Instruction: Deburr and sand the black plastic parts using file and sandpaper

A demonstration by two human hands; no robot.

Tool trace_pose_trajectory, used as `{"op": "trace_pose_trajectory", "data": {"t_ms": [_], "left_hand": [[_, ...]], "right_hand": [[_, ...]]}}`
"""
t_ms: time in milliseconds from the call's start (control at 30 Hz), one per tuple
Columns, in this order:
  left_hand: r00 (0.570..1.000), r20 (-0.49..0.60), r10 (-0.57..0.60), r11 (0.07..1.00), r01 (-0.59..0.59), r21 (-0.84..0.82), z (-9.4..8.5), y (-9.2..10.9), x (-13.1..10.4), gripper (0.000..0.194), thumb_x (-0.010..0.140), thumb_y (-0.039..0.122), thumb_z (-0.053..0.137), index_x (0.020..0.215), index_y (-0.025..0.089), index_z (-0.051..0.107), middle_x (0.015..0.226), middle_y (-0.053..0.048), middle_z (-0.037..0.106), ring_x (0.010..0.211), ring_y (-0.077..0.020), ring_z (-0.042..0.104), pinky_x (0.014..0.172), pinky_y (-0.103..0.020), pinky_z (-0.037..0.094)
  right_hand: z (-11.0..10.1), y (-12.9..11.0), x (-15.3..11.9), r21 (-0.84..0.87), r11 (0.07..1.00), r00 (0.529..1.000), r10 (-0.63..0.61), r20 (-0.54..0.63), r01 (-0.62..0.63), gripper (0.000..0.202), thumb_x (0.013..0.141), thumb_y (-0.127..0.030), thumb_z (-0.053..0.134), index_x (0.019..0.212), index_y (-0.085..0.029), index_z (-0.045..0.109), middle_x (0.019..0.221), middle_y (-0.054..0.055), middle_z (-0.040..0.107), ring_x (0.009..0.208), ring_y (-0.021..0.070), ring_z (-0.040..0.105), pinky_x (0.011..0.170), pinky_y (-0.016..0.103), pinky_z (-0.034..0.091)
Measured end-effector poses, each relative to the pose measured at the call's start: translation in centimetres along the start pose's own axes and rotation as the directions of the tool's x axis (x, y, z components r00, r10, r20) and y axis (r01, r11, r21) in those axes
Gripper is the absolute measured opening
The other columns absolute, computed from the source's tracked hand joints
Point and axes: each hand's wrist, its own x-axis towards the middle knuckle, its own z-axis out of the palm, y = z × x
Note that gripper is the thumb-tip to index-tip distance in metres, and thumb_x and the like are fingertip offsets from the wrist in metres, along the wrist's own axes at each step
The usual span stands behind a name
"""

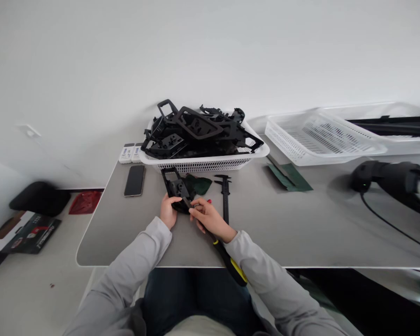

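Near the front of the table, my left hand (168,211) is closed on the lower left edge of a black plastic frame part (176,186). My right hand (210,218) pinches the flat blade of what looks like a file, its tip against the lower part of the frame. The file's black and yellow handle (232,266) passes under my right wrist and sticks out past the table edge. Close behind lies a dark green sheet piece (202,185), partly covered by the frame. Just right of my hands rests a black caliper (225,196).
A white basket (210,164) heaped with black plastic parts (199,126) stands behind. At left lie a phone (134,180) and small white boxes (127,153). Rightward are green sheets (292,177), white baskets (314,156) and a blurred black device (388,179) with a cable.
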Motion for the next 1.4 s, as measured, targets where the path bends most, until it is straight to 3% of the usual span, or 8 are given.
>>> {"op": "trace_pose_trajectory", "data": {"t_ms": [333,533,700,867,1033,1200,1400], "left_hand": [[0.999,0.040,-0.004,1.000,0.004,-0.001,0.05,-0.01,-0.10,0.034,0.047,0.017,0.069,0.080,0.019,0.065,0.068,0.002,0.065,0.060,-0.0146,0.057,0.060,-0.027,0.041],[1.000,0.019,0.009,1.000,-0.009,-0.002,-0.05,-0.15,0.05,0.031,0.046,0.016,0.067,0.077,0.019,0.063,0.067,0.002,0.064,0.059,-0.0137,0.056,0.060,-0.027,0.041],[1.000,0.025,0.005,1.000,-0.005,0.013,-0.17,-0.31,0.14,0.024,0.047,0.016,0.066,0.071,0.018,0.061,0.065,0.002,0.064,0.058,-0.0136,0.056,0.058,-0.026,0.040],[1.000,0.013,0.012,1.000,-0.012,-0.002,-0.16,-0.29,0.18,0.023,0.046,0.016,0.066,0.069,0.018,0.060,0.065,0.003,0.063,0.059,-0.0133,0.056,0.060,-0.026,0.041],[1.000,0.023,0.005,1.000,-0.005,0.025,-0.17,-0.27,0.16,0.023,0.047,0.018,0.066,0.069,0.018,0.059,0.066,0.002,0.063,0.059,-0.0134,0.056,0.059,-0.026,0.041],[1.000,0.006,0.010,1.000,-0.010,0.017,-0.23,-0.29,0.26,0.022,0.047,0.017,0.066,0.068,0.018,0.059,0.064,0.003,0.062,0.059,-0.0132,0.055,0.059,-0.026,0.040],[1.000,0.001,0.011,1.000,-0.011,0.001,-0.11,-0.20,0.29,0.017,0.048,0.017,0.064,0.063,0.018,0.057,0.060,0.004,0.059,0.057,-0.0118,0.053,0.058,-0.025,0.039]], "right_hand": [[0.42,0.00,-0.35,-0.072,0.997,1.000,-0.025,-0.013,0.024,0.023,0.080,-0.034,0.056,0.093,-0.023,0.041,0.058,-0.010,0.052,0.028,0.0053,0.042,0.025,0.016,0.031],[0.38,0.30,-0.23,-0.118,0.992,0.995,-0.052,-0.085,0.042,0.021,0.081,-0.032,0.055,0.094,-0.023,0.041,0.057,-0.010,0.052,0.028,0.0053,0.041,0.024,0.016,0.029],[0.40,0.44,-0.28,-0.106,0.993,0.999,-0.052,-0.015,0.050,0.021,0.081,-0.032,0.055,0.094,-0.023,0.041,0.057,-0.010,0.050,0.028,0.0055,0.042,0.025,0.016,0.030],[0.32,0.28,-0.27,-0.128,0.991,0.994,-0.057,-0.088,0.046,0.021,0.081,-0.033,0.055,0.093,-0.023,0.041,0.056,-0.010,0.050,0.029,0.0061,0.041,0.025,0.017,0.028],[0.39,0.25,-0.27,-0.113,0.993,0.999,-0.049,-0.024,0.046,0.021,0.080,-0.033,0.056,0.093,-0.024,0.042,0.057,-0.010,0.050,0.029,0.0063,0.042,0.025,0.017,0.029],[0.23,0.45,-0.07,-0.115,0.992,0.995,-0.052,-0.091,0.042,0.020,0.081,-0.032,0.055,0.092,-0.024,0.041,0.056,-0.010,0.050,0.028,0.0055,0.040,0.024,0.016,0.028],[0.31,0.22,-0.16,-0.079,0.996,0.997,-0.047,-0.064,0.042,0.023,0.078,-0.034,0.056,0.093,-0.023,0.042,0.055,-0.011,0.050,0.028,0.0055,0.039,0.024,0.016,0.027]]}}
